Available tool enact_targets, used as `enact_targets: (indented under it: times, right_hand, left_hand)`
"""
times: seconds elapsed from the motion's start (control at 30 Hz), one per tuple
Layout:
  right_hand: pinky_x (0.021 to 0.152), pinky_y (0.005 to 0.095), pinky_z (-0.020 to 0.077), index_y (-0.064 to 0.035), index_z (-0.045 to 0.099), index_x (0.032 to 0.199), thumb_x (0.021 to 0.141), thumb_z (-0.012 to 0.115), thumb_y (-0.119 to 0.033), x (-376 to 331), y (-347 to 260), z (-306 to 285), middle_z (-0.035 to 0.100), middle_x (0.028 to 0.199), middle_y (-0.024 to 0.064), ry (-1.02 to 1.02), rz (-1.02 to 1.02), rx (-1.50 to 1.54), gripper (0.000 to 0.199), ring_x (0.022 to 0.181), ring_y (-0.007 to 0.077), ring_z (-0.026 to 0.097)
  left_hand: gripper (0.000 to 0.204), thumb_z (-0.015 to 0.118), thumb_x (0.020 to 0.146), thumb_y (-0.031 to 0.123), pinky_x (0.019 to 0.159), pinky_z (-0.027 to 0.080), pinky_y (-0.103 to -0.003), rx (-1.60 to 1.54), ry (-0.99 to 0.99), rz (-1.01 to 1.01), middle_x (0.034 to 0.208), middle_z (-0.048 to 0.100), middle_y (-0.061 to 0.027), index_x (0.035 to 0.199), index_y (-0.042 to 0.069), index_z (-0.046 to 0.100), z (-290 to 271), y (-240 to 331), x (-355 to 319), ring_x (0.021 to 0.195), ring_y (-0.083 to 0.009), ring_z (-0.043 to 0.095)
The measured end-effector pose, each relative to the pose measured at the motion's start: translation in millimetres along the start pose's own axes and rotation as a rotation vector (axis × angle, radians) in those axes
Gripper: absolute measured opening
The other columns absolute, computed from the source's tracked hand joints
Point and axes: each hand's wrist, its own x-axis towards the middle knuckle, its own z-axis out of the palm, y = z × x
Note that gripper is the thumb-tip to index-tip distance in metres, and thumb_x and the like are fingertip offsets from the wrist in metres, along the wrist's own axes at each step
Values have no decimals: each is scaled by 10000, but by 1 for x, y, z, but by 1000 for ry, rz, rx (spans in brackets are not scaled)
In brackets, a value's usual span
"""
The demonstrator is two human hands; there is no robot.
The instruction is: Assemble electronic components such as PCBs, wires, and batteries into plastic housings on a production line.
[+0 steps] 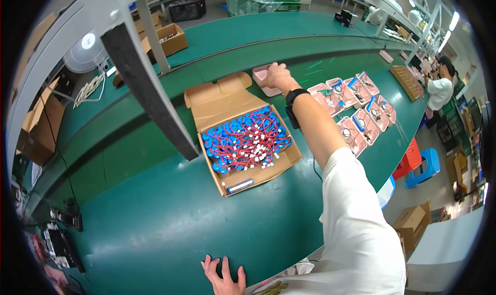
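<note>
My right arm reaches far across the green bench, and my right hand point(279, 78) is closed on the side of a small pink plastic tray point(261, 74). The hand covers part of this tray, and its fingertips are partly hidden. Near the bench's front edge, my left hand point(225, 280) rests with its fingers spread and nothing in them. Between the hands lies an open cardboard box point(281, 170), lid folded back. It holds many blue-wrapped parts point(227, 132) with red wires and white connectors. A blue-and-white stick-like item point(241, 186) lies in its front compartment.
Several pink trays point(356, 120) with small parts and blue items stand at the right. A grey post point(150, 88) rises left of the box. Black devices point(62, 243) sit at the far left. Another person point(440, 86) works at the far right, near a brown tray point(406, 83).
</note>
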Motion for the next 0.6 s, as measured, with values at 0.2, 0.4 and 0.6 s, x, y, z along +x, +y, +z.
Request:
enact_targets:
  times: [0.2, 0.4, 0.6]
  right_hand:
    - [1040, 478, 613, -12, 659, 1440, 788, 911, -585, 16, 60, -55, 666, 1433, 268, 39, -251, -63, 903, 1326, 413, 675]
    - [920, 483, 646, 5, 815, 1104, 858, 863, -409, -112, 133, -83, 807, 1081, 220, -86, -342, -384, 484, 1075, 381, 791]
    - [871, 483, 652, 5, 801, 1017, 854, 820, -237, -126, 176, -49, 795, 1084, 237, 94, -253, -320, 293, 1045, 378, 789]
  left_hand:
    - [459, 794, 969, 142, 1224, 352, -722, -14, -13, 38, 1414, 531, -282, 1383, 9, 645, 3, -1, 8, 1395, -563, 479]
    - [477, 790, 981, 160, 1232, 330, -727, 42, 6, 67, 1431, 524, -286, 1409, 20, 633, 3, -11, 7, 1400, -564, 479]
    - [477, 798, 918, 84, 1228, 367, -684, 7, -34, 102, 1372, 509, -242, 1365, 0, 656, 8, -8, 11, 1433, -556, 451]
